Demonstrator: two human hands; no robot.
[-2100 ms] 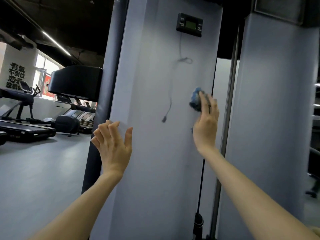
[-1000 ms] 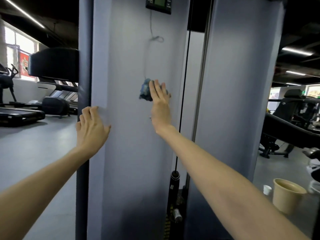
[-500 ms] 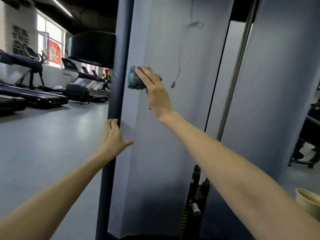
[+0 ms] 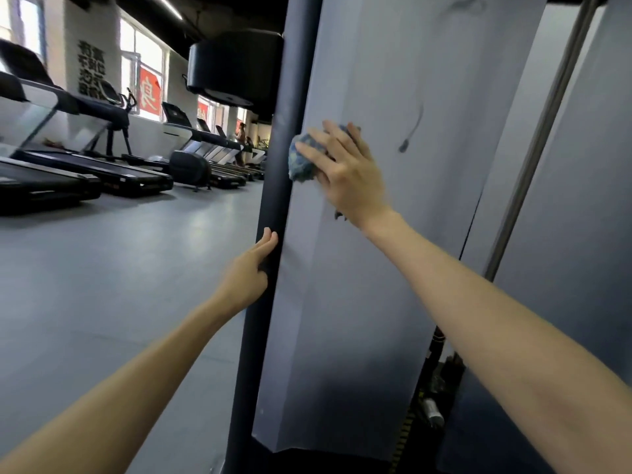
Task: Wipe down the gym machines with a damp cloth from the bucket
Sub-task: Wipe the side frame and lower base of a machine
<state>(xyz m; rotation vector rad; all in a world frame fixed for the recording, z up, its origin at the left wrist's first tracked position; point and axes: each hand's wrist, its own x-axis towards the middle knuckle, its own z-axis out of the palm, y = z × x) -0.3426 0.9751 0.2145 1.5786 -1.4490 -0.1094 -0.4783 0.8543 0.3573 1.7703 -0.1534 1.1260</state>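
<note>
A tall grey-blue machine panel (image 4: pixel 359 285) fills the middle of the head view. My right hand (image 4: pixel 345 172) presses a bunched blue cloth (image 4: pixel 301 162) flat against the panel's left edge, fingers straight and spread over it. Most of the cloth is hidden under the palm. My left hand (image 4: pixel 249 271) rests on the dark upright post (image 4: pixel 270 234) beside the panel, below the cloth, fingers extended along the post. The bucket is out of view.
A second grey panel (image 4: pixel 564 251) and a steel guide rod (image 4: pixel 533 148) stand to the right. A thin cord (image 4: pixel 412 128) hangs on the wiped panel. Treadmills (image 4: pixel 113 169) line the far left wall across bare grey floor (image 4: pixel 119 285).
My right hand slid the cloth leftward across the panel to its left edge. My left hand moved from the panel face onto the dark post. The view swung left, losing the bucket.
</note>
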